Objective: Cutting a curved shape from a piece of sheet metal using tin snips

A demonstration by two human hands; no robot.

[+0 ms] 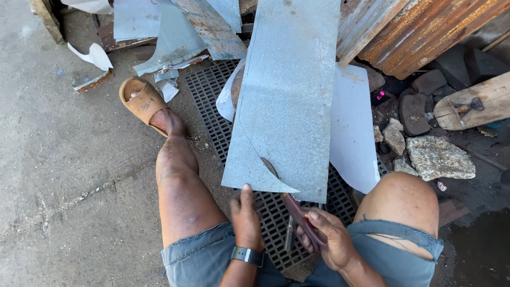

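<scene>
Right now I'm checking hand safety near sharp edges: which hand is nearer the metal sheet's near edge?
Left. The left hand has its fingertips at the metal sheet's near edge. The right hand sits lower, gripping the snips that reach up to it.

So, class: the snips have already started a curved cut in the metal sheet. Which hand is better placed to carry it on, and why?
Probably the right hand: it grips the snips, whose blades sit in the metal sheet. The left hand only steadies the near edge.

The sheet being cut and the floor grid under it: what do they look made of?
The sheet looks like thin galvanized steel: dull grey, speckled, its cut edge curling. The grid seems dark metal or hard plastic, with small square holes; I cannot tell which.
</scene>
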